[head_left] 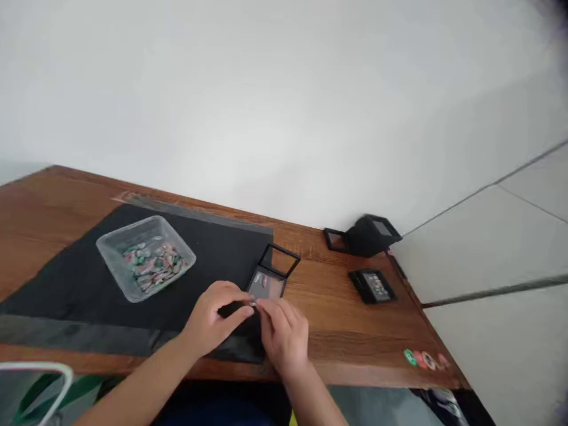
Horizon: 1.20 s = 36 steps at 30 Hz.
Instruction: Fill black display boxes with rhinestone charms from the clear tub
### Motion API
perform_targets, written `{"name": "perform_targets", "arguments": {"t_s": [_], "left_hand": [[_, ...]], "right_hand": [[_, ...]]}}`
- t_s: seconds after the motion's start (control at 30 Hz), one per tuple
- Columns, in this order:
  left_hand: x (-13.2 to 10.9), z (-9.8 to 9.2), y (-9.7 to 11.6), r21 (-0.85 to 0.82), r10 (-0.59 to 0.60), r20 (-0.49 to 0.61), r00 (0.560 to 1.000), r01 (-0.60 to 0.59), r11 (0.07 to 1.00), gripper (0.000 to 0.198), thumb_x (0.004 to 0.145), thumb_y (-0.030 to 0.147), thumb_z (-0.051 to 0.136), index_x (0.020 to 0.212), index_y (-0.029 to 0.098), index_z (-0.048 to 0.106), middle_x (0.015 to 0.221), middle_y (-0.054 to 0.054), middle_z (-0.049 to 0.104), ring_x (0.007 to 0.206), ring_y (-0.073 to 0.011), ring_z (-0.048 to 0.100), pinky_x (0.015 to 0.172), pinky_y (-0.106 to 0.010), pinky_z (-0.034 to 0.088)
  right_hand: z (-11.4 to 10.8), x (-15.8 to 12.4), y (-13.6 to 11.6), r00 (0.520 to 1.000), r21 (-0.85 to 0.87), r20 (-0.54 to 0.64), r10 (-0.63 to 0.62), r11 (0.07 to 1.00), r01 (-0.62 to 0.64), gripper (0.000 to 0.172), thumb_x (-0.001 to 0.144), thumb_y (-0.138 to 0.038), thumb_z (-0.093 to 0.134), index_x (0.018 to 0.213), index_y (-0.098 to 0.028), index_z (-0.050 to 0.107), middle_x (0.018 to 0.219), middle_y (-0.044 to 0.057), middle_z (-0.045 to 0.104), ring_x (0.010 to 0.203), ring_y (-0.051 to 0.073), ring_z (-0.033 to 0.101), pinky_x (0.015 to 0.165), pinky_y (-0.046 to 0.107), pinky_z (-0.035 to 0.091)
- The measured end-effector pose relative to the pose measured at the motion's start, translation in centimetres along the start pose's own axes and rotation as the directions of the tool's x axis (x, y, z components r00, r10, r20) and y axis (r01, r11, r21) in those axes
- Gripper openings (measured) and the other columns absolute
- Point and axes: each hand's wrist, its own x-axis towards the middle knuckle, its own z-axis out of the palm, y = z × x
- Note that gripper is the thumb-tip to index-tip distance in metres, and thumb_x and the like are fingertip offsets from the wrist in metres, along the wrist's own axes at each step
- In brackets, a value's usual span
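My left hand (213, 319) and my right hand (284, 334) meet near the table's front edge, fingers curled around a small item at their tips that is too small to name. Just behind the fingertips lies a small black box (268, 283) with its framed lid standing open; a few small pinkish pieces lie inside it. A clear plastic tray (144, 257) filled with several green and pink pieces rests on a black mat (89, 278) to the left.
The wooden table (346, 331) ends at a white wall behind and a tiled floor on the right. A stack of black boxes (366, 235) and a closed flat box (373, 286) sit at the right. Coloured round pieces (426, 359) lie at the front right corner.
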Motion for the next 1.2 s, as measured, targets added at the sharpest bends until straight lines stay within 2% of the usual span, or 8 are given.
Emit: {"name": "perform_targets", "arguments": {"t_s": [0.1, 0.23, 0.43, 0.63, 0.87, 1.03, 1.1, 1.2], "left_hand": [[-0.1, -0.1, 0.4, -0.03, 0.019, 0.012, 1.0, -0.018, 0.999, 0.011, 0.093, 0.023, 0.066, 0.094, 0.024, 0.077, 0.086, -0.002, 0.078, 0.084, -0.0181, 0.07, 0.08, -0.031, 0.053], [0.1, -0.2, 0.6, -0.086, 0.032, 0.025, 0.999, -0.029, 0.996, 0.017, 0.094, 0.019, 0.063, 0.084, 0.022, 0.076, 0.079, -0.001, 0.076, 0.077, -0.0163, 0.069, 0.079, -0.03, 0.052], [0.2, -0.3, 0.6, -0.137, -0.021, 0.025, 0.999, 0.025, 0.99, 0.015, 0.094, 0.019, 0.063, 0.091, 0.023, 0.077, 0.084, -0.002, 0.077, 0.082, -0.0172, 0.069, 0.079, -0.029, 0.054], [0.4, -0.5, 1.0, -0.263, -0.081, 0.08, 0.993, 0.099, 0.96, 0.017, 0.095, 0.018, 0.06, 0.089, 0.021, 0.075, 0.081, -0.002, 0.074, 0.075, -0.0148, 0.068, 0.072, -0.027, 0.053], [0.5, -0.6, 0.9, -0.262, -0.126, 0.101, 0.987, 0.148, 0.954, 0.019, 0.096, 0.02, 0.059, 0.085, 0.02, 0.075, 0.077, -0.002, 0.072, 0.072, -0.014, 0.067, 0.07, -0.025, 0.051], [0.3, -0.6, 0.9, -0.182, -0.079, 0.113, 0.99, 0.099, 0.978, 0.02, 0.093, 0.021, 0.059, 0.079, 0.019, 0.072, 0.07, -0.002, 0.069, 0.065, -0.0132, 0.062, 0.066, -0.026, 0.047], [0.2, -0.6, 0.8, -0.167, -0.061, 0.125, 0.99, 0.082, 0.983, 0.019, 0.092, 0.02, 0.059, 0.077, 0.018, 0.07, 0.07, -0.001, 0.069, 0.065, -0.013, 0.061, 0.067, -0.026, 0.046], [0.2, -0.7, 0.7, -0.167, -0.077, 0.158, 0.984, 0.103, 0.981, 0.021, 0.091, 0.019, 0.058, 0.071, 0.017, 0.066, 0.065, 0.0, 0.065, 0.061, -0.0121, 0.058, 0.064, -0.025, 0.044]], "right_hand": [[0.3, 0.0, -0.2, 1.0, 0.001, 0.011, -0.01, 1.0, 0.01, 0.015, 0.1, -0.012, 0.052, 0.107, -0.019, 0.063, 0.078, 0.003, 0.071, 0.066, 0.017, 0.062, 0.062, 0.029, 0.044], [0.8, 0.0, -0.4, 0.999, 0.001, 0.015, -0.029, 1.0, 0.029, 0.015, 0.1, -0.012, 0.052, 0.107, -0.02, 0.063, 0.076, 0.002, 0.07, 0.066, 0.017, 0.061, 0.061, 0.029, 0.043], [1.6, -0.3, -0.2, 0.999, 0.033, -0.016, -0.035, 0.999, 0.035, 0.019, 0.097, -0.01, 0.057, 0.113, -0.019, 0.063, 0.08, 0.003, 0.072, 0.066, 0.017, 0.06, 0.061, 0.03, 0.042], [2.0, -0.5, -0.1, 0.999, 0.098, -0.04, -0.014, 0.995, 0.017, 0.021, 0.096, -0.008, 0.06, 0.113, -0.02, 0.063, 0.08, 0.003, 0.072, 0.066, 0.016, 0.061, 0.061, 0.029, 0.043], [2.4, -0.3, -0.1, 0.999, 0.16, -0.047, 0.023, 0.987, -0.015, 0.022, 0.093, -0.009, 0.064, 0.111, -0.02, 0.06, 0.08, 0.002, 0.072, 0.065, 0.015, 0.064, 0.06, 0.028, 0.047], [2.1, -0.2, 0.1, 0.996, 0.276, 0.071, 0.053, 0.958, -0.071, 0.049, 0.093, -0.014, 0.06, 0.14, -0.018, 0.048, 0.084, 0.003, 0.073, 0.067, 0.015, 0.067, 0.058, 0.026, 0.051], [1.8, -0.2, 0.2, 0.992, 0.322, 0.118, 0.046, 0.943, -0.082, 0.05, 0.092, -0.014, 0.059, 0.14, -0.019, 0.048, 0.085, 0.003, 0.073, 0.068, 0.016, 0.067, 0.06, 0.027, 0.052], [1.6, -0.1, 0.2, 0.981, 0.345, 0.188, 0.036, 0.933, -0.1, 0.039, 0.093, -0.017, 0.059, 0.132, -0.021, 0.056, 0.085, 0.003, 0.073, 0.069, 0.016, 0.067, 0.062, 0.027, 0.051]]}}
